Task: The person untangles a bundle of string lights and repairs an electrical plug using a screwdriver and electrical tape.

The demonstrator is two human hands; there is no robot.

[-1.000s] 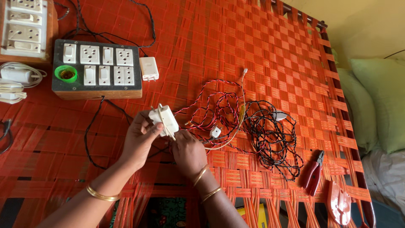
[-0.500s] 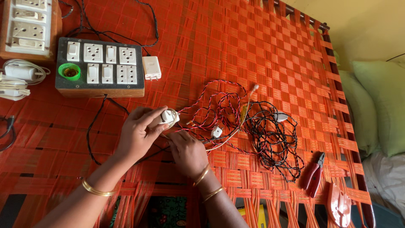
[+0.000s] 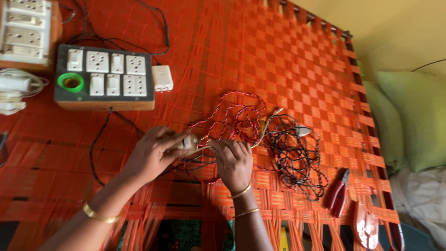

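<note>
Far left, a white socket board point(image 3: 25, 30) sits at the top corner w/ a white adapter and cord point(image 3: 16, 88) below it. Next right is the black switchboard point(image 3: 104, 79) on its wooden base, w/ a green tape roll point(image 3: 70, 82) on its left end and a small white box point(image 3: 162, 77) touching its right edge. A thin black cable point(image 3: 100, 144) runs down from the board toward you.

Your left hand point(image 3: 151, 153) is curled round a small white plug point(image 3: 188, 142), thumb and fingers clasping it just above the orange woven cot point(image 3: 288, 60). Your right hand point(image 3: 232, 160) meets it from the other side, fingertips pinched at the plug's end; blur hides what exactly they grip.

Right of your hands: tangled red-and-white twisted wire point(image 3: 237, 121), then a heap of black wire point(image 3: 297, 158). Red-handled pliers point(image 3: 338, 193) lie near the cot's right edge, a green pillow point(image 3: 413, 121) beyond it.
</note>
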